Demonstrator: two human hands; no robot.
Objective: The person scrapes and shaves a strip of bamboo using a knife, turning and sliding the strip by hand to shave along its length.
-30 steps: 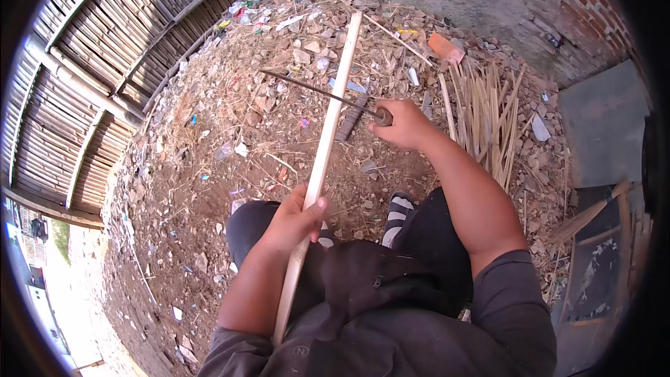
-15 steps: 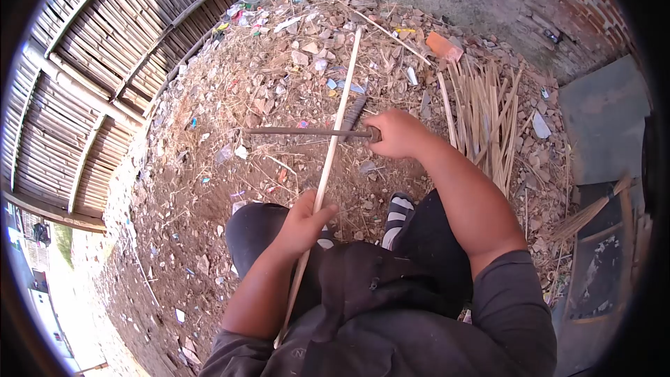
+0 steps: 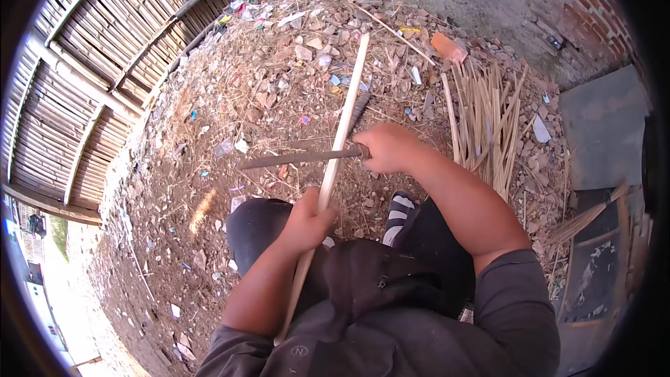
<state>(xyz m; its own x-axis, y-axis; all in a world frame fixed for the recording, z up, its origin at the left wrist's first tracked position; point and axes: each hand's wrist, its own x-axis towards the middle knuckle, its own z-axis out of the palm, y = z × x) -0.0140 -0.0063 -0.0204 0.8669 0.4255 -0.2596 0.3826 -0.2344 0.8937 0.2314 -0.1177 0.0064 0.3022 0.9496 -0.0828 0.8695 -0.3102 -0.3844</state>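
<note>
My left hand (image 3: 308, 222) is closed around a long pale wooden strip (image 3: 354, 87), which slants from my lap out over the ground. In my right hand (image 3: 385, 146) is the handle of a long, narrow, dark-bladed knife (image 3: 293, 158). Its blade points left and crosses the strip, seemingly touching it, a short way beyond my left hand. The fingers of my right hand hide most of the handle. Just past the crossing, a dark ridged object (image 3: 360, 107) lies on the ground, partly behind the strip.
A bundle of split strips (image 3: 488, 122) lies at the right, near an orange brick piece (image 3: 448, 47). Rubble and litter cover the ground. A bamboo-slat wall (image 3: 91, 77) stands left, a brick wall (image 3: 481, 0) behind, and grey panels (image 3: 604, 129) at right.
My right hand and the knife have come down the strip toward my body, and the blade's tip has dropped. My left hand keeps its grip, and the strip has shifted slightly right.
</note>
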